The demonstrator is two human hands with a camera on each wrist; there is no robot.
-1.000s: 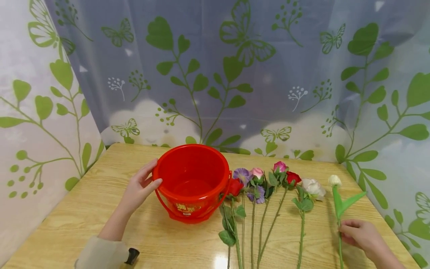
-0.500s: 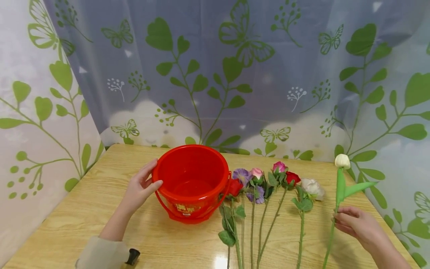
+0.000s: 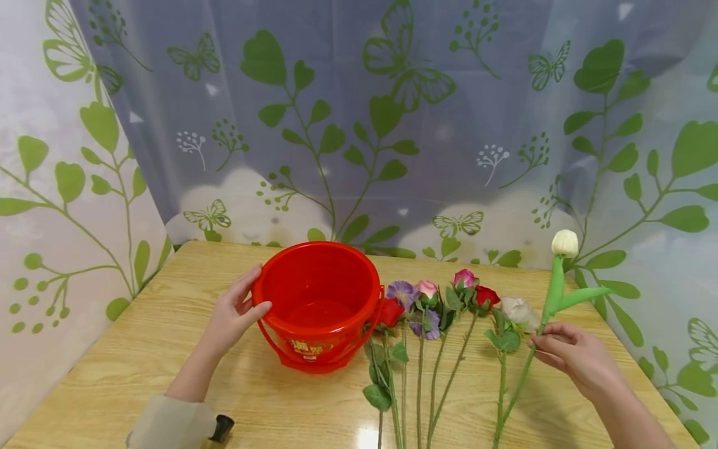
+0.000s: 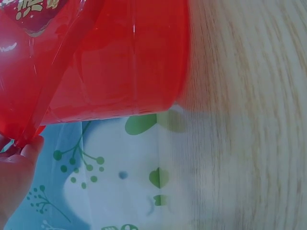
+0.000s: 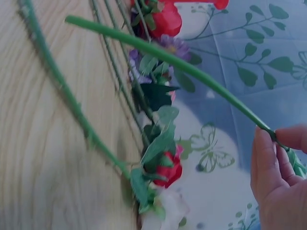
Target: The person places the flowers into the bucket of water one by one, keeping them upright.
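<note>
My left hand (image 3: 232, 315) holds the left side of a red plastic bucket (image 3: 316, 340), thumb at the rim and fingers along the outside. The bucket stands upright, and nothing shows inside it. In the left wrist view, fingertips (image 4: 31, 148) meet at the bucket's edge near its handle. My right hand (image 3: 578, 355) pinches the green stem of a white tulip (image 3: 564, 244), raised above the table with its bloom up and leaning right. The right wrist view shows the tulip's stem (image 5: 192, 69) reaching past the thumb and fingers to its cut end.
On the wooden table (image 3: 140, 337), right of the bucket, lie several loose flowers: a red rose (image 3: 391, 312), purple flowers (image 3: 402, 293), a pink rose (image 3: 464, 278), a dark red rose (image 3: 487, 297) and a white rose (image 3: 518, 312). A patterned curtain (image 3: 359, 125) hangs behind the table.
My right hand has lifted the tulip from the table's right side and moved it up and left, near the white rose. My left hand stays on the bucket.
</note>
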